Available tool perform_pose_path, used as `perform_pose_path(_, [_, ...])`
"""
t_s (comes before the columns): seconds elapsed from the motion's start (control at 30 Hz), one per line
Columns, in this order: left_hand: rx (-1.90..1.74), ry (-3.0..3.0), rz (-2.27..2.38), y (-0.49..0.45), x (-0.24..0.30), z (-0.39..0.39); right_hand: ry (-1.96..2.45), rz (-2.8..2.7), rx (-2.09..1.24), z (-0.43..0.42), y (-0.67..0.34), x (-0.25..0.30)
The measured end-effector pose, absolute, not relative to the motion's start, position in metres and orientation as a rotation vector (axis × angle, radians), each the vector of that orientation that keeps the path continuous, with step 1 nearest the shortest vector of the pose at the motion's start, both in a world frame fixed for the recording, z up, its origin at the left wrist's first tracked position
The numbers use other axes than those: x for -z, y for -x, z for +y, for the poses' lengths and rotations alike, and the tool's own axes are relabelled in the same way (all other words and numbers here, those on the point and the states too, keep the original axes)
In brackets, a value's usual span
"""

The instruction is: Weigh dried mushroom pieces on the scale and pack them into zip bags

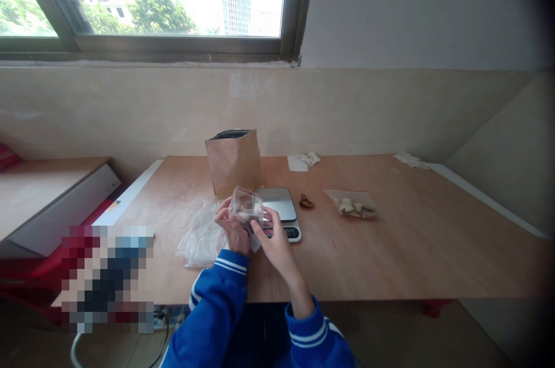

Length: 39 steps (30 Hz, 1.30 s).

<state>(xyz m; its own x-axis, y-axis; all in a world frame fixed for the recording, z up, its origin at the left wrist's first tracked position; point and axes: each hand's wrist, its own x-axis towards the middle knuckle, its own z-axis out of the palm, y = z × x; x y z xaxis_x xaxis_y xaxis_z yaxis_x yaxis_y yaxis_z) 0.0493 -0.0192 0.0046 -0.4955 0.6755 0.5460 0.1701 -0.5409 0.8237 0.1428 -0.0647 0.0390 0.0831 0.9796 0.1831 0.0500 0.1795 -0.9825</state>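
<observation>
Holding a clear zip bag [245, 209] of pale chunks just over the digital scale [277, 200], left hand [232, 228] curled under it, right hand [277, 246] with fingers [269, 219] pinching its edge. Two zip bags total: the other zip bag [350, 204] lies flat on the worktop [411, 246], and one kraft paper bag [234, 164] stands behind.

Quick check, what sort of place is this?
Probably an indoor workroom set up for weighing and packing, though that is a guess. A digital scale sits on a wooden table beside a brown paper bag, and the left hand and right hand hold a small clear bag.
</observation>
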Motion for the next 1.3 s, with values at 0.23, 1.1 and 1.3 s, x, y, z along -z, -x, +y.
perform_pose_path(0.23, [-1.956, -1.409, 1.394, -0.059, -0.030, -0.054, 1.051, -1.179, -0.853, -0.074, -0.173, -0.061])
perform_pose_path(1.1, [-1.581, -1.019, 1.184, -0.043, -0.022, -0.078, 1.191, -1.068, -0.862, -0.082, -0.221, -0.021])
perform_pose_path(1.3, [-1.603, -1.203, 1.308, -0.035, -0.018, -0.077, 1.185, -1.226, -0.881, -0.082, -0.236, -0.013])
